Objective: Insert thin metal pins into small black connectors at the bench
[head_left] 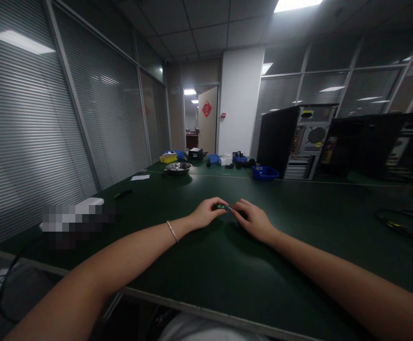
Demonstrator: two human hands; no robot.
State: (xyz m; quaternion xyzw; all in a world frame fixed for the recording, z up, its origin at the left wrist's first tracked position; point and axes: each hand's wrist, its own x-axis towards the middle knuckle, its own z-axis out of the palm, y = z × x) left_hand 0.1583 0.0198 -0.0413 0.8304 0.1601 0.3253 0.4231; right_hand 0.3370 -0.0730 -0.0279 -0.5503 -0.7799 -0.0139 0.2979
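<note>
My left hand (207,212), with a silver bracelet (172,231) on its wrist, is closed, pinching a small dark piece with green on it (221,207) between thumb and fingers. It looks like a little circuit board, too small to name surely. From the other side my right hand (254,219) is closed too, its fingertips at the right end of that piece. A thin pale tip shows there between the hands. Whether the right fingers grip it or a separate small thing is hidden. Both hands are just over the green tabletop (206,270).
A thin dark green strip (123,193) and white paper (140,177) lie to the left, near a white device (85,208), partly pixelated. Farther back are a metal bowl (178,168), a blue bin (265,173) and computer cases (295,142). Black cable (405,227) lies right.
</note>
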